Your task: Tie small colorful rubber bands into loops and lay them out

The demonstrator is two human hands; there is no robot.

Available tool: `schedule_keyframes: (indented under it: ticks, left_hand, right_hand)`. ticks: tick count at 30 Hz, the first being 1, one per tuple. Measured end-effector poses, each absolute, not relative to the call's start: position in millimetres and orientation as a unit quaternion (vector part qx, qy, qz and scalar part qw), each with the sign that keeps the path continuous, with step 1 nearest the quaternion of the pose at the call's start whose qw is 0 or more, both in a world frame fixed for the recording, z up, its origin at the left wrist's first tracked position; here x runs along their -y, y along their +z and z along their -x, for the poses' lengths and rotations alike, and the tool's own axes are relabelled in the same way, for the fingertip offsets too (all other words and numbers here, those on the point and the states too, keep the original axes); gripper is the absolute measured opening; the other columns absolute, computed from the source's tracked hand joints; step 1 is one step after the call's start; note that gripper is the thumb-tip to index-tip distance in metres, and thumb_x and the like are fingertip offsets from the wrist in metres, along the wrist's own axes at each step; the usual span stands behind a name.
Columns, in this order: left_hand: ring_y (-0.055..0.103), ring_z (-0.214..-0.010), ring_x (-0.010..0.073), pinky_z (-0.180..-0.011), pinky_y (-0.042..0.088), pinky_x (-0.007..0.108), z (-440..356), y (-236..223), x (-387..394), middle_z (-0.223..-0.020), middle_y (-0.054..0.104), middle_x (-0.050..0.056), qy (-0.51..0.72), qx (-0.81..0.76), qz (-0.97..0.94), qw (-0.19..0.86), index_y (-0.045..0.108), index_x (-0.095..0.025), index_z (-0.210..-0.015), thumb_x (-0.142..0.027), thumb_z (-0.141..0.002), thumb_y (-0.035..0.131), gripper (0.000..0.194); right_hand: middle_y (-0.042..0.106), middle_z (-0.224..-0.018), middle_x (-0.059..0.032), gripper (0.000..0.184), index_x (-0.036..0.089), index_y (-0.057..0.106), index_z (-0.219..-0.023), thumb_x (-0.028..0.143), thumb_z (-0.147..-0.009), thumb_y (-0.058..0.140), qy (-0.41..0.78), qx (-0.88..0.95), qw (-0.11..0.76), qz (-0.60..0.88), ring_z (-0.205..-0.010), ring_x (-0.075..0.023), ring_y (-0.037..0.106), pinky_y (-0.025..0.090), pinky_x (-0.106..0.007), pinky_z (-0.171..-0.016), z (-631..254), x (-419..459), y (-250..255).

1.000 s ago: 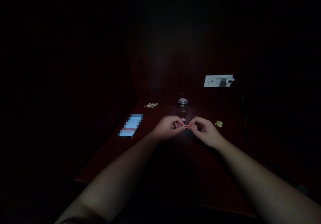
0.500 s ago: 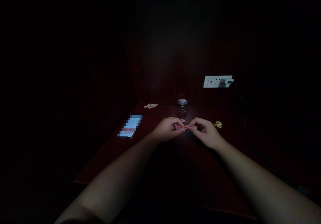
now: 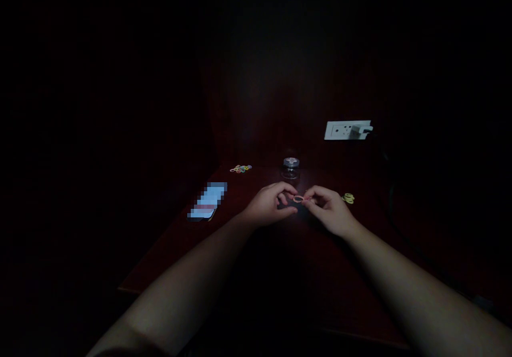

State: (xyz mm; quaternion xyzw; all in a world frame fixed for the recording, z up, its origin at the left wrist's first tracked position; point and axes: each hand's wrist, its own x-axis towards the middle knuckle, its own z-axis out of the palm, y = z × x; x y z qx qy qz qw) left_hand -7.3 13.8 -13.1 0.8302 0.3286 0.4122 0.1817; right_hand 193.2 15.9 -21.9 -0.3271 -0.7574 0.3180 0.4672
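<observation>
A small orange-pink hair tie (image 3: 298, 199), round like a ring, is pinched at its right side by the thumb and finger of my right hand (image 3: 330, 210). On its other side, my left hand (image 3: 269, 205) has thumb and fingers spread apart, the fingertips close to the tie; whether one touches it I cannot tell. Beyond the hands stands a clear round jar (image 3: 290, 171) with a lid. Yellow hair ties (image 3: 349, 199) lie in a small heap just right of my right hand.
Several mixed-colour hair ties (image 3: 240, 169) lie at the table's back left. A phone with a lit, blurred screen (image 3: 208, 201) rests at the left. On the back wall is a white socket plate (image 3: 338, 130) with a plug; its dark cable runs down the right side.
My left thumb and fingers have parted and let go of the hair tie. It was stretched between both hands and now shows as an open ring in my right hand.
</observation>
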Motion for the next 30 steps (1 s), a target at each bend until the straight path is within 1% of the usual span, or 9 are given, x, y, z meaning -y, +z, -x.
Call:
schedule_keyframes:
  ticks: [3,5,7,10,16,21,25,30]
  left_hand:
    - [0.055,-0.068,0.0082,-0.058,0.043,0.02,6.5,-11.9,-13.1,-0.098,0.063,0.004,0.415,-0.32,-0.837,0.157,0.06,-0.017,-0.099,-0.021,-0.074,0.067,0.026]
    - [0.055,-0.067,0.0082,-0.059,0.043,0.02,6.2,-10.8,-12.2,-0.094,0.063,0.004,0.418,-0.32,-0.837,0.146,0.062,-0.017,-0.095,-0.022,-0.078,0.063,0.018]
    - [0.055,-0.067,0.0084,-0.059,0.043,0.02,6.1,-9.7,-11.3,-0.089,0.063,0.003,0.422,-0.32,-0.837,0.14,0.063,-0.016,-0.093,-0.024,-0.08,0.061,0.015]
    - [0.054,-0.067,0.0083,-0.059,0.043,0.02,5.8,-8.6,-10.0,-0.087,0.064,0.003,0.426,-0.32,-0.833,0.148,0.065,-0.015,-0.092,-0.027,-0.081,0.061,0.016]
    - [0.055,-0.067,0.0084,-0.06,0.044,0.02,3.8,-6.7,-8.2,-0.084,0.065,0.004,0.431,-0.323,-0.824,0.176,0.066,-0.013,-0.087,-0.029,-0.081,0.062,0.017]
    - [0.055,-0.065,0.0082,-0.059,0.044,0.02,3.0,-5.7,-7.9,-0.084,0.066,0.004,0.427,-0.331,-0.82,0.188,0.066,-0.013,-0.085,-0.028,-0.08,0.063,0.017]
    - [0.055,-0.065,0.0083,-0.059,0.044,0.02,3.0,-5.1,-7.5,-0.083,0.066,0.005,0.426,-0.339,-0.816,0.194,0.066,-0.013,-0.085,-0.029,-0.079,0.064,0.017]
    - [0.055,-0.065,0.0084,-0.059,0.044,0.02,3.1,-4.5,-6.6,-0.083,0.067,0.005,0.431,-0.348,-0.809,0.196,0.067,-0.013,-0.086,-0.03,-0.08,0.063,0.019]
  right_hand:
    - [0.052,-0.059,0.0024,0.02,0.018,0.057,-0.076,0.037,-0.079,0.063,0.373,0.729,0.468,0.331,-0.051,-0.0104,0.046,0.034,-0.023,-0.048,-191.6,-14.6,-20.3]
    - [0.05,-0.055,0.0039,0.021,0.017,0.056,-0.076,0.037,-0.078,0.064,0.399,0.717,0.466,0.331,-0.048,-0.0096,0.046,0.034,-0.022,-0.047,-191.2,-14.1,-19.9]
    - [0.051,-0.055,0.0041,0.022,0.017,0.056,-0.076,0.037,-0.078,0.065,0.41,0.713,0.465,0.327,-0.046,-0.0087,0.046,0.033,-0.022,-0.046,-191.1,-14.1,-20.0]
    - [0.052,-0.057,0.0037,0.023,0.017,0.056,-0.075,0.037,-0.077,0.066,0.417,0.71,0.467,0.322,-0.046,-0.0076,0.046,0.034,-0.021,-0.045,-191.0,-14.6,-20.2]
    - [0.054,-0.06,0.0038,0.031,0.017,0.056,-0.085,0.039,-0.07,0.072,0.44,0.692,0.48,0.311,-0.048,-0.0087,0.05,0.04,-0.022,-0.046,-188.6,-12.2,-17.8]
    - [0.05,-0.052,0.0046,0.027,0.016,0.059,-0.082,0.04,-0.075,0.068,0.403,0.715,0.461,0.338,-0.046,-0.0095,0.048,0.035,-0.022,-0.044,-190.0,-11.0,-17.3]
    - [0.052,-0.052,0.0037,0.028,0.016,0.06,-0.083,0.042,-0.076,0.066,0.395,0.719,0.458,0.343,-0.046,-0.0097,0.047,0.034,-0.022,-0.044,-191.1,-11.7,-18.2]
    - [0.054,-0.056,0.0025,0.028,0.016,0.062,-0.082,0.042,-0.075,0.067,0.396,0.716,0.465,0.339,-0.048,-0.0099,0.048,0.036,-0.023,-0.046,-190.5,-10.8,-16.8]
